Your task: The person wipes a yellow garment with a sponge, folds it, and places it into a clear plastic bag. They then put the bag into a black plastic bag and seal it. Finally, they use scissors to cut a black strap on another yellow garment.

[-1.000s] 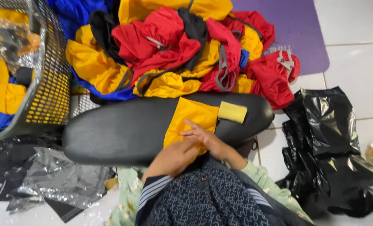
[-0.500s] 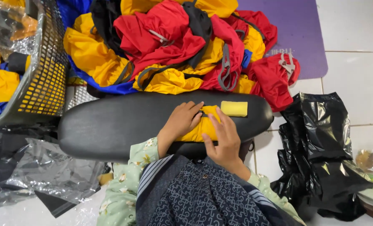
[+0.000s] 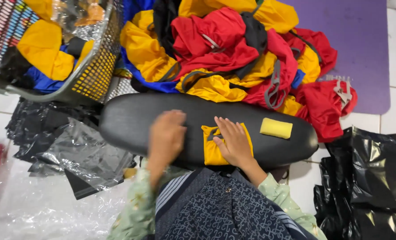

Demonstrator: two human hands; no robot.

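A folded yellow garment (image 3: 214, 149) is pressed flat on the black padded board (image 3: 131, 126) by the open right hand (image 3: 234, 143). The left hand (image 3: 166, 135), blurred, lies empty on the board beside it. Released carelessly, the slippery fold could spring open.

Padded board (image 3: 131, 126): centre, lying across the lap. On it: folded cloth (image 3: 212, 153) at the near edge, under the right hand (image 3: 233, 142); small pad (image 3: 276, 128) to its right; left hand (image 3: 167, 135) to its left. Behind: garment heap (image 3: 224, 49) on mat (image 3: 366, 40). Far left: basket (image 3: 93, 75). Right, on floor: bags (image 3: 371, 178).
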